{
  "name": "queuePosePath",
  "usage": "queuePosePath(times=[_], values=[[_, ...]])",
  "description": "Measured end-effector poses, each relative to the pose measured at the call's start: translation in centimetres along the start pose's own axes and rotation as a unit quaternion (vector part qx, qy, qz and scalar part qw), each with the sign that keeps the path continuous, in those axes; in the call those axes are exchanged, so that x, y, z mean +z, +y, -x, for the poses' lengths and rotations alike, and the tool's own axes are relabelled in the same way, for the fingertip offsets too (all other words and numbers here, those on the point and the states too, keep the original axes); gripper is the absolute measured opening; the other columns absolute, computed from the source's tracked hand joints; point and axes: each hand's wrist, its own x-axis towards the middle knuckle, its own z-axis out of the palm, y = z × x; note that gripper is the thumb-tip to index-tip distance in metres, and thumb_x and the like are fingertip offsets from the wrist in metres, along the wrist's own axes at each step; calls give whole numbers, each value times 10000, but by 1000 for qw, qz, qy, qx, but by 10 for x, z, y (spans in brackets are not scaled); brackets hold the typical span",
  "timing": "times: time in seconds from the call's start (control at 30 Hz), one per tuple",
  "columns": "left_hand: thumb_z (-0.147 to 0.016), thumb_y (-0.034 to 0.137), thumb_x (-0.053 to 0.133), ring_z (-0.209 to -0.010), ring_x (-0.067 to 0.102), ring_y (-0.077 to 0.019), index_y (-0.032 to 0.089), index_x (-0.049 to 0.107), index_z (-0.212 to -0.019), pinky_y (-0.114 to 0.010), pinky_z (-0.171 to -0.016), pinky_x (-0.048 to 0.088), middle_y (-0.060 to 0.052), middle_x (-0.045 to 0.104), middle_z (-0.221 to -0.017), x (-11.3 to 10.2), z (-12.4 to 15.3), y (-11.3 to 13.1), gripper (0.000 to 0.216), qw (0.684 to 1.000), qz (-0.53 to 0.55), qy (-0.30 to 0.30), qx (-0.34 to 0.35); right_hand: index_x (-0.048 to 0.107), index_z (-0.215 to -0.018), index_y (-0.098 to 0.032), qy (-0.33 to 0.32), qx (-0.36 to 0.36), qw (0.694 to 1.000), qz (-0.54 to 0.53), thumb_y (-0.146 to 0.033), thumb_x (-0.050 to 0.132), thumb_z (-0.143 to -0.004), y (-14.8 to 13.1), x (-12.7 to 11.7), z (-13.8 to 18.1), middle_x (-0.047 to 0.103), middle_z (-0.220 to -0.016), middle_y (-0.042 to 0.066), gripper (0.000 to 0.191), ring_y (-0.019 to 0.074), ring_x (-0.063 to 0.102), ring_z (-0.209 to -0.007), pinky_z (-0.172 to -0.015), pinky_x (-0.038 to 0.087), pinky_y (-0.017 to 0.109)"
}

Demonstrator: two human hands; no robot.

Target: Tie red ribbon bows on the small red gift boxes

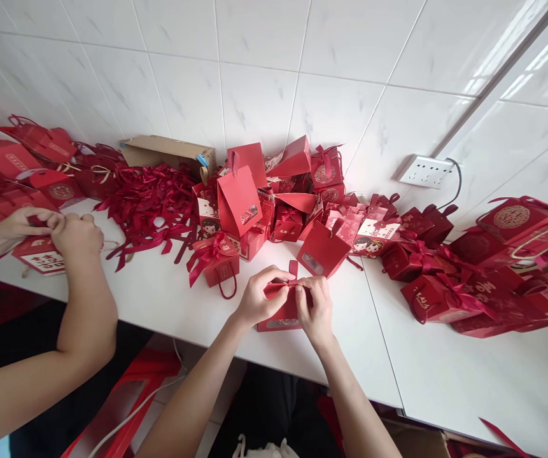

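A red paper gift box [279,323] with a small clear window stands on the white table in front of me. Over its top edge, a dark red ribbon [293,270] sticks up between my hands. My left hand [265,294] pinches the ribbon from the left side, thumb and fingers pressed together. From the right, my right hand [316,306] pinches the ribbon at the same spot. The fingers partly hide the ribbon and the box top. Just behind, another red box with a window [324,249] leans on the table.
A co-worker's hands [77,235] work at a red box [39,256] on the left. A heap of red ribbons [152,203] lies before an open cardboard box [163,149]. Finished-looking red boxes [445,296] crowd the right. A power strip [426,172] is on the wall.
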Motion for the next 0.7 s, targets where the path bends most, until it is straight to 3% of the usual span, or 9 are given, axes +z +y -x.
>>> queuePosePath(times=[0.7], values=[[-774,159,568,-733,638,-136,173,637,-863,-243,-695,551,-24,660,-787,1,0,-5,113,1000,-22,1,0,549,-910,-212,12,5,1000,-11,-114,496,-878,-3,1,0,520,-784,17,115,158,530,-725,-621,476,311]])
